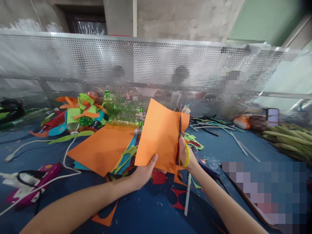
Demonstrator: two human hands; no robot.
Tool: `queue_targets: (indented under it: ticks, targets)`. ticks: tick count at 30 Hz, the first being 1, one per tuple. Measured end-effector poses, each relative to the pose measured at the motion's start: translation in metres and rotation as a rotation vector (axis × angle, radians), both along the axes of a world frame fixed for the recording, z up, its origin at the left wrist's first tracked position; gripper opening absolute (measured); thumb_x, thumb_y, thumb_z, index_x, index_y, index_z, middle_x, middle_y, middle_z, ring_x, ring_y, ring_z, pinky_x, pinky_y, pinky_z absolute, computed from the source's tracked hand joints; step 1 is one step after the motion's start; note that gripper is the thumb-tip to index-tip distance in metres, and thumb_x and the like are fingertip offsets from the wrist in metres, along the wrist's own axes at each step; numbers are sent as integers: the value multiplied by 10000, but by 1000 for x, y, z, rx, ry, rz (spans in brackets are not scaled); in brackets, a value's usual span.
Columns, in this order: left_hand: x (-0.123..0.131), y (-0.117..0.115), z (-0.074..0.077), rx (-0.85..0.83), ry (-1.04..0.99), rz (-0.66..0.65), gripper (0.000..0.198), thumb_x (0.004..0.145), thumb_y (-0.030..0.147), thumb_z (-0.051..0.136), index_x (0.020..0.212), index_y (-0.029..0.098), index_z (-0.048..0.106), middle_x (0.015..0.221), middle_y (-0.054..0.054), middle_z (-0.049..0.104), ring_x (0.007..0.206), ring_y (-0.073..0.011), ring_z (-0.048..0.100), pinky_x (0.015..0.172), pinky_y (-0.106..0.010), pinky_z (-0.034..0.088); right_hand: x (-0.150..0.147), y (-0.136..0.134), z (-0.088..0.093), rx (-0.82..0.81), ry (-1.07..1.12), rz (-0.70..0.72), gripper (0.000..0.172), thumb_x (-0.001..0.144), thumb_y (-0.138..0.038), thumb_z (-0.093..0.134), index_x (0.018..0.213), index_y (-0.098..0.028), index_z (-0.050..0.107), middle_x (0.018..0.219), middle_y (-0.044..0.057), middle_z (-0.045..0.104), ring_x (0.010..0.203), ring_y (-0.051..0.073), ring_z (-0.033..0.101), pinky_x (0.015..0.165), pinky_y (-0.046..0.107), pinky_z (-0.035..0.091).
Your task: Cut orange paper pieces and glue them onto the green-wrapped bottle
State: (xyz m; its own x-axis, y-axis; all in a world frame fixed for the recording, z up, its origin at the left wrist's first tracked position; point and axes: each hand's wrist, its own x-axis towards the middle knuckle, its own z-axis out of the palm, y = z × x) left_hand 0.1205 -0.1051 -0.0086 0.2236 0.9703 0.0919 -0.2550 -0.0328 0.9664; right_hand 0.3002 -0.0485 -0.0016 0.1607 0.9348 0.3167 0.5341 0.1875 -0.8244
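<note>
My left hand [146, 174] grips the lower edge of an orange paper sheet [158, 136], thumb in front and fingers behind it. The sheet stands tilted up above the table. In my right hand [187, 156] are scissors [187, 156] with yellow handles, their dark blades lying along the sheet's right side. A strip of orange paper curls off beyond the blades at the upper right. Below the hands lie a red paper piece [159, 177] and cut scraps. Another large orange sheet [104, 146] lies to the left, with blue and green paper strips beside it.
Paper-covered bottle crafts [78, 113] and green plastic bottles [122, 112] stand at the back left. A magenta power strip [36, 185] with white cables is at left. Thin strips [219, 125] lie back right, near corn husks [290, 138]. A perforated metal screen [156, 65] closes the far side.
</note>
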Motion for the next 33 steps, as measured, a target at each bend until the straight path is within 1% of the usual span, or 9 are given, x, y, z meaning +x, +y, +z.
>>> queue_targets:
  ticks: [3, 8, 14, 17, 19, 23, 27, 30, 33]
  targets:
    - [0, -1, 0, -7, -7, -6, 415, 830, 458, 502, 1118, 161, 530, 1265, -134, 533, 855, -258, 669, 766, -402, 564, -1, -1, 0, -14, 30, 13, 659, 831, -651, 227, 958, -171, 661, 857, 90, 703, 942, 263, 612, 832, 328, 459]
    - [1, -1, -1, -9, 7, 13, 454, 828, 457, 508, 1193, 187, 493, 1280, -124, 519, 767, -234, 684, 727, -391, 576, -3, -3, 3, -63, 26, 12, 700, 814, -686, 198, 844, -166, 667, 902, 112, 694, 993, 282, 590, 876, 348, 433]
    - [1, -1, -2, -18, -10, 28, 433, 823, 455, 518, 1154, 177, 511, 1242, -114, 551, 855, -247, 669, 722, -368, 577, -5, -5, 6, -66, -22, -26, 729, 817, -685, 171, 943, -151, 652, 886, 121, 692, 962, 282, 597, 846, 348, 439]
    - [1, -2, -1, -31, -24, 33, 434, 818, 459, 522, 1140, 167, 519, 1224, -122, 565, 864, -260, 665, 693, -374, 579, -5, -6, 7, -64, -31, -13, 712, 826, -673, 169, 905, -158, 654, 919, 123, 686, 955, 282, 599, 832, 346, 442]
    - [2, -2, 0, -35, -24, 30, 432, 818, 462, 520, 1124, 158, 533, 1185, -125, 593, 867, -265, 664, 721, -389, 571, -5, -6, 7, -71, -38, -4, 693, 831, -665, 175, 879, -164, 652, 944, 119, 682, 958, 279, 598, 833, 345, 441]
    - [2, -3, 1, -30, -16, 22, 435, 807, 482, 523, 1092, 156, 564, 1174, -121, 603, 896, -272, 654, 784, -412, 549, -4, -5, 6, -80, -48, -10, 679, 839, -655, 162, 917, -174, 634, 972, 114, 678, 970, 278, 594, 841, 352, 435]
    - [1, -2, 0, -17, 4, 32, 434, 808, 490, 516, 1079, 156, 576, 1146, -117, 621, 837, -245, 669, 848, -412, 518, -3, -4, 4, -88, -38, -8, 665, 836, -657, 174, 900, -179, 632, 978, 114, 678, 975, 287, 595, 837, 356, 440]
    - [1, -2, -1, -21, 18, 36, 440, 805, 497, 517, 1080, 158, 575, 1102, -114, 644, 785, -235, 676, 843, -413, 517, -4, -5, 5, -83, -19, 10, 641, 845, -640, 178, 902, -181, 623, 968, 117, 675, 982, 284, 595, 834, 350, 443]
    - [1, -2, -1, -20, 30, 30, 450, 799, 506, 519, 1077, 158, 584, 1062, -114, 663, 791, -237, 675, 857, -415, 508, -4, -6, 6, -69, -31, 31, 616, 862, -609, 176, 880, -183, 620, 921, 115, 679, 954, 275, 605, 826, 353, 443]
